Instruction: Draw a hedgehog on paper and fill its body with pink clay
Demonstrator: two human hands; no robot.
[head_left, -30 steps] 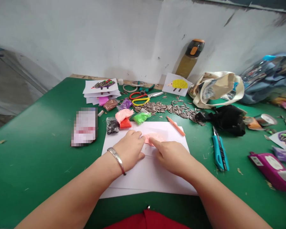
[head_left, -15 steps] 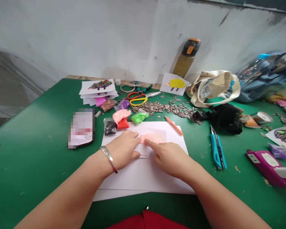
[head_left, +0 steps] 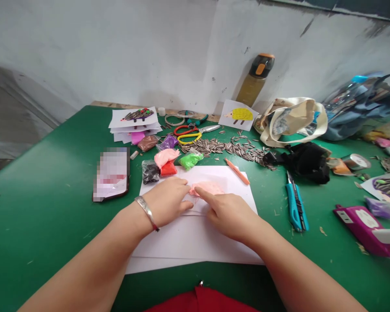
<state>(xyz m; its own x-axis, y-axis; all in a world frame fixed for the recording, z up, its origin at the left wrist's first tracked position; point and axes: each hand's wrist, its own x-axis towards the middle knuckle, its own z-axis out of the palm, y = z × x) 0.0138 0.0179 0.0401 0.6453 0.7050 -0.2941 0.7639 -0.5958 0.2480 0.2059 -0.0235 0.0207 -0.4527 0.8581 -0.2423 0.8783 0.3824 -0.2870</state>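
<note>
A: Pink clay (head_left: 212,188) pos.?
B: On white paper (head_left: 195,240), long axis L–R. R hand (head_left: 232,214) nearer: index on clay's L end; L hand (head_left: 164,201) just beside.
A: Grip?
B: L fingers loosely spread, nothing seen held; R index straight, rest curled, hold unclear.
A: Obstr.?
B: Hands only; orange pen (head_left: 237,171) beyond, R.

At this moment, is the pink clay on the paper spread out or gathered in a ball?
Spread out: the pink clay forms a wide, flat-looking patch on the white paper, touched by the right hand.
</note>
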